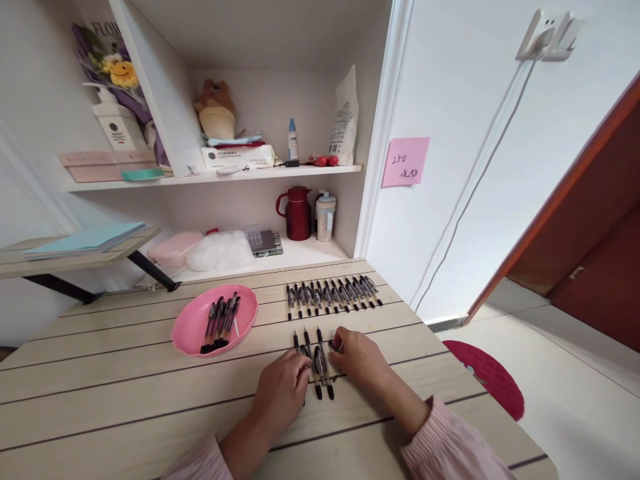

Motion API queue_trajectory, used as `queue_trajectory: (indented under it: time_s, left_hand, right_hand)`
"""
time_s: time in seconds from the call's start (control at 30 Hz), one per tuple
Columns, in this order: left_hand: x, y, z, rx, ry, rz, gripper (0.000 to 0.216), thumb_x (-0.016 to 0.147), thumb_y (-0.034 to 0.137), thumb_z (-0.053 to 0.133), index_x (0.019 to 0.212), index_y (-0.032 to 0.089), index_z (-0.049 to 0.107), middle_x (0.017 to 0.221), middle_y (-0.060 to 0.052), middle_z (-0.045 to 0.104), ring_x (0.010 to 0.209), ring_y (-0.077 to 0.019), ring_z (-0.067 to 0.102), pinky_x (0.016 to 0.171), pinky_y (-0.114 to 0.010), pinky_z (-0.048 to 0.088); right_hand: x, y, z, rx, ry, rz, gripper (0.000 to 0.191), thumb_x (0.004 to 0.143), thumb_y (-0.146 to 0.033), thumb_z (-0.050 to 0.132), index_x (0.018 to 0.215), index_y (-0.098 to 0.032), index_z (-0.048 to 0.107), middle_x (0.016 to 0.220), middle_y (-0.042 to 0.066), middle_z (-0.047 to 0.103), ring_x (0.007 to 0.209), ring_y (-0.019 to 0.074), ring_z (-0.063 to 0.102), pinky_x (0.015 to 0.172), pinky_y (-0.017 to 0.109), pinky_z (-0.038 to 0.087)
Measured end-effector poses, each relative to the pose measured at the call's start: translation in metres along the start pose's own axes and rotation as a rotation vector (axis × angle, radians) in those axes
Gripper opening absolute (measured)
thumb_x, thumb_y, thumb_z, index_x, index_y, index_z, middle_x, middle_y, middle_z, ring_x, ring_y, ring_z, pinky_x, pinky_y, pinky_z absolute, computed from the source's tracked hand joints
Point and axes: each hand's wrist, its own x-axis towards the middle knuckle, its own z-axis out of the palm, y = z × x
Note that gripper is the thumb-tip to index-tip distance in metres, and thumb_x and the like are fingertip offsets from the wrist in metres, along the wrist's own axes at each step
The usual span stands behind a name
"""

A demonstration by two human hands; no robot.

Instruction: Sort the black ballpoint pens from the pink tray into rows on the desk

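Note:
Three uncapped gel pens (pixel 309 347) lie side by side on the table in front of me, tips pointing away. Clear caps with dark clips (pixel 318 360) lie between them. My left hand (pixel 283 387) is closed over the leftmost pen, and its fingers hide the middle of that pen. Just right of the rightmost pen, my right hand (pixel 360 360) is closed, its fingertips pinching a small dark piece that looks like a pen cap (pixel 332 345). Farther back, a long row of pens with caps beside them (pixel 333 295) is laid out.
A pink scalloped dish (pixel 183 330) holding several capped pens (pixel 220 323) stands to the left. Behind the table are shelves (pixel 280 173) with a red jug (pixel 299 213) and a light cup (pixel 326 217). A small raised stand (pixel 150 237) bears blue papers (pixel 90 239) at left.

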Motion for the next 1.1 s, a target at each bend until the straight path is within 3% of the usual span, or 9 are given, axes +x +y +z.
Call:
queue_trajectory:
  time_s: [0.23, 0.37, 0.47, 0.8, 1.1]
  left_hand:
    - [-0.001, 0.001, 0.001, 0.009, 0.021, 0.017, 0.021, 0.079, 0.019, 0.04, 0.083, 0.021, 0.061, 0.082, -0.003, 0.061, 0.077, -0.0161, 0.056, 0.067, -0.025, 0.038]
    - [-0.001, 0.0, 0.001, 0.01, 0.025, 0.013, 0.021, 0.08, 0.019, 0.04, 0.081, 0.021, 0.061, 0.081, -0.003, 0.062, 0.077, -0.0161, 0.056, 0.066, -0.024, 0.038]
    - [0.0, 0.0, 0.001, 0.007, 0.022, -0.007, 0.022, 0.08, 0.019, 0.04, 0.081, 0.021, 0.061, 0.081, -0.003, 0.061, 0.078, -0.0162, 0.056, 0.067, -0.024, 0.038]
    - [0.0, -0.004, 0.0, 0.011, 0.01, -0.005, 0.023, 0.081, 0.019, 0.039, 0.083, 0.022, 0.061, 0.082, -0.003, 0.061, 0.079, -0.0162, 0.056, 0.068, -0.025, 0.038]
    - [-0.001, -0.002, 0.001, 0.048, 0.018, 0.027, 0.023, 0.082, 0.02, 0.038, 0.081, 0.021, 0.06, 0.081, -0.004, 0.062, 0.077, -0.0157, 0.056, 0.065, -0.024, 0.038]
  right_hand:
    - [-0.004, 0.0, -0.01, -0.08, 0.084, 0.005, 0.013, 0.074, -0.021, 0.048, 0.081, -0.02, 0.059, 0.084, 0.005, 0.064, 0.076, 0.0165, 0.058, 0.059, 0.024, 0.029]
    - [-0.018, -0.006, -0.01, -0.04, -0.045, -0.152, 0.012, 0.068, -0.016, 0.051, 0.072, -0.021, 0.062, 0.077, 0.002, 0.066, 0.073, 0.0156, 0.058, 0.058, 0.023, 0.03]
    - [-0.025, -0.009, -0.004, -0.056, -0.061, -0.192, 0.016, 0.066, -0.012, 0.051, 0.073, -0.02, 0.062, 0.077, 0.005, 0.066, 0.074, 0.0168, 0.059, 0.06, 0.023, 0.032]
    - [-0.034, -0.013, -0.001, 0.054, -0.015, -0.169, 0.017, 0.068, -0.01, 0.046, 0.076, -0.018, 0.058, 0.074, 0.005, 0.065, 0.07, 0.016, 0.058, 0.058, 0.023, 0.031]
    - [-0.046, -0.028, 0.014, -0.039, 0.015, -0.122, 0.015, 0.073, -0.009, 0.044, 0.08, -0.016, 0.055, 0.077, 0.01, 0.065, 0.07, 0.0199, 0.06, 0.055, 0.025, 0.032]
